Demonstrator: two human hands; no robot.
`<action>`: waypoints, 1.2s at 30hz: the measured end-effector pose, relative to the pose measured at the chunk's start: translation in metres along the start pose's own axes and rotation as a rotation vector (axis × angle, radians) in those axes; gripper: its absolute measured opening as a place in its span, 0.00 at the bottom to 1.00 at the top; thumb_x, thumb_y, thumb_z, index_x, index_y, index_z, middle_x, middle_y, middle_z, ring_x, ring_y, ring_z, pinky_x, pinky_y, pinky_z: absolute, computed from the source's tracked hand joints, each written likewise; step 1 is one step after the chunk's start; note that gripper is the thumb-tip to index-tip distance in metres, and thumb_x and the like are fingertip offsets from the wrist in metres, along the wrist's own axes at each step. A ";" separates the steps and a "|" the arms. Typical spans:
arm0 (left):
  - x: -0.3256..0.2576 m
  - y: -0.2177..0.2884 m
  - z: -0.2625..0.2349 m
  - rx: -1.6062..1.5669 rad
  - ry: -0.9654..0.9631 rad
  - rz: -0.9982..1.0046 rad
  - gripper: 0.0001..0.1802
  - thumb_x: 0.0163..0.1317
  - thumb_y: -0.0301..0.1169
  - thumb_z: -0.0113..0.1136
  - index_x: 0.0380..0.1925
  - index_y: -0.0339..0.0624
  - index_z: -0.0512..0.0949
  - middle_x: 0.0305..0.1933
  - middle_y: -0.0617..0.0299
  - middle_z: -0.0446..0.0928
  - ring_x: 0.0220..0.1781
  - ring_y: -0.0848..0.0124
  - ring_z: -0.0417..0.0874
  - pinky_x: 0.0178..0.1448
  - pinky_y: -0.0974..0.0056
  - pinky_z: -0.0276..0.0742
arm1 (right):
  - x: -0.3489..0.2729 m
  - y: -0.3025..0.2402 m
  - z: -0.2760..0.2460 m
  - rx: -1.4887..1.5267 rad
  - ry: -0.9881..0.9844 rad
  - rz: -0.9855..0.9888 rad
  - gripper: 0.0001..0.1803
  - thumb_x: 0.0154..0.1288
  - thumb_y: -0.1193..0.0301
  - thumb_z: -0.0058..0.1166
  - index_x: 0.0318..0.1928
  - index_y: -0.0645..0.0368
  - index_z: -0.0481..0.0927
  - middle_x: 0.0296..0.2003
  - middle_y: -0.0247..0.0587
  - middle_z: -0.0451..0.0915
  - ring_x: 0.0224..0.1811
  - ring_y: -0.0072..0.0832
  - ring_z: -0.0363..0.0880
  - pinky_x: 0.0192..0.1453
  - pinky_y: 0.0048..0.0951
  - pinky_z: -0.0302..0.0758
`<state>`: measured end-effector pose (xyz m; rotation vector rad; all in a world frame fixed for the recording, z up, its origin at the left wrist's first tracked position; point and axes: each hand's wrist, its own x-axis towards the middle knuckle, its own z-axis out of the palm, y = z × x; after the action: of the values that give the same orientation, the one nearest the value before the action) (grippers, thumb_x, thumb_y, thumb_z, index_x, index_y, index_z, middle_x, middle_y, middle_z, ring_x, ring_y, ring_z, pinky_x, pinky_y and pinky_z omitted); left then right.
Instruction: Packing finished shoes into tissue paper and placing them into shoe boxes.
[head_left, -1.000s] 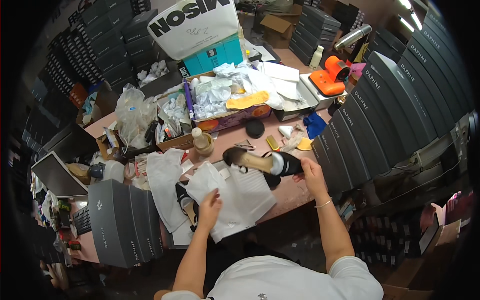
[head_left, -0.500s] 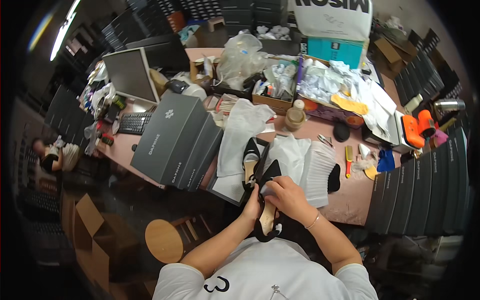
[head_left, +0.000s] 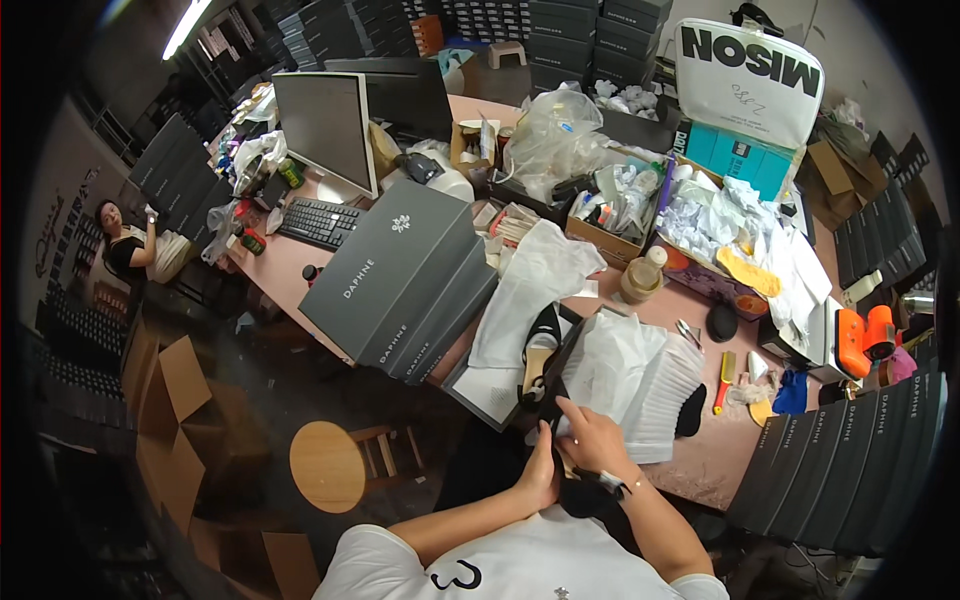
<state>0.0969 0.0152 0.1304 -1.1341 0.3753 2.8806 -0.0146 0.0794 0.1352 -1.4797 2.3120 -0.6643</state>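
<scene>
In front of my chest is a black slingback shoe (head_left: 583, 494), turned on its side. My left hand (head_left: 541, 472) is closed around its near side. My right hand (head_left: 594, 441) grips the other side near the front, its fingers partly hidden by the shoe. The matching black shoe (head_left: 542, 352), with a beige insole, lies in an open shoe box (head_left: 487, 391) just beyond my hands. White tissue paper (head_left: 617, 357) is bunched beside it, with a pleated white sheet (head_left: 668, 395) to the right.
Grey shoe boxes (head_left: 395, 270) are stacked at the left, with more boxes (head_left: 850, 460) at the right. Behind are a bottle (head_left: 642, 277) and a paper-filled carton (head_left: 690, 262). A brush (head_left: 724, 382) lies at right. A wooden stool (head_left: 328, 467) stands below left; a person (head_left: 140, 250) sits far left.
The shoe has turned from insole-up onto its side and come nearer my chest, with both hands on it. The view has shifted, so the table appears lower and farther right.
</scene>
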 end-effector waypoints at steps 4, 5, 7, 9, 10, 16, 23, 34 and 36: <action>0.013 -0.003 -0.020 0.010 -0.014 0.064 0.37 0.63 0.67 0.40 0.53 0.45 0.69 0.43 0.60 0.76 0.39 0.68 0.78 0.44 0.62 0.74 | -0.014 0.003 -0.012 0.238 0.104 -0.036 0.38 0.51 0.68 0.66 0.64 0.54 0.65 0.41 0.48 0.80 0.30 0.38 0.78 0.35 0.33 0.77; 0.015 0.006 -0.014 -0.004 -0.066 -0.011 0.36 0.64 0.66 0.39 0.53 0.46 0.68 0.44 0.60 0.75 0.41 0.68 0.78 0.45 0.62 0.74 | -0.014 0.002 -0.011 0.111 0.094 -0.019 0.41 0.51 0.66 0.66 0.66 0.55 0.64 0.45 0.50 0.79 0.33 0.39 0.80 0.37 0.33 0.77; 0.011 0.004 -0.002 -0.047 -0.010 0.055 0.34 0.64 0.66 0.38 0.53 0.49 0.67 0.45 0.61 0.75 0.42 0.70 0.77 0.45 0.63 0.74 | -0.013 -0.001 -0.002 0.087 0.110 -0.027 0.45 0.51 0.64 0.67 0.68 0.54 0.59 0.44 0.51 0.80 0.33 0.42 0.80 0.37 0.35 0.77; 0.016 -0.002 -0.013 0.009 -0.025 0.090 0.34 0.65 0.65 0.38 0.54 0.49 0.66 0.46 0.61 0.75 0.45 0.70 0.77 0.46 0.64 0.75 | -0.004 -0.003 -0.012 0.262 -0.033 0.143 0.48 0.52 0.62 0.67 0.70 0.53 0.54 0.42 0.49 0.80 0.32 0.44 0.81 0.36 0.36 0.77; 0.024 -0.008 -0.023 0.032 0.044 0.166 0.34 0.65 0.65 0.37 0.55 0.49 0.66 0.47 0.60 0.75 0.47 0.69 0.78 0.48 0.64 0.75 | -0.001 -0.002 -0.014 0.286 -0.051 0.144 0.50 0.50 0.61 0.67 0.70 0.52 0.52 0.41 0.49 0.81 0.31 0.45 0.81 0.36 0.37 0.77; 0.017 0.004 -0.013 0.164 0.096 0.134 0.30 0.69 0.59 0.37 0.55 0.48 0.70 0.53 0.59 0.74 0.55 0.64 0.75 0.57 0.56 0.72 | -0.024 0.004 -0.012 0.407 -0.101 0.074 0.39 0.52 0.64 0.60 0.65 0.58 0.62 0.40 0.53 0.81 0.37 0.52 0.81 0.45 0.40 0.77; 0.023 0.035 -0.020 0.147 0.016 0.058 0.38 0.66 0.65 0.32 0.53 0.42 0.71 0.41 0.59 0.75 0.43 0.61 0.79 0.45 0.56 0.79 | 0.021 0.085 0.007 0.094 0.364 0.295 0.26 0.51 0.67 0.63 0.51 0.62 0.73 0.41 0.51 0.79 0.43 0.47 0.79 0.45 0.43 0.76; 0.032 0.045 -0.012 0.185 0.066 0.065 0.38 0.65 0.66 0.31 0.55 0.46 0.70 0.47 0.58 0.76 0.47 0.63 0.78 0.49 0.58 0.76 | 0.024 0.021 -0.008 -0.044 0.069 -0.225 0.16 0.52 0.69 0.58 0.42 0.58 0.75 0.33 0.38 0.78 0.34 0.38 0.81 0.37 0.38 0.75; 0.025 0.033 -0.006 0.145 0.010 0.021 0.39 0.64 0.68 0.31 0.60 0.50 0.65 0.55 0.60 0.73 0.54 0.65 0.75 0.53 0.59 0.73 | 0.028 0.020 0.007 -0.170 0.033 -0.290 0.09 0.55 0.68 0.55 0.36 0.57 0.74 0.28 0.36 0.75 0.31 0.35 0.79 0.34 0.35 0.73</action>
<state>0.0787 -0.0196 0.1159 -1.1276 0.5893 2.8118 -0.0378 0.0598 0.1180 -1.9198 2.2462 -0.5794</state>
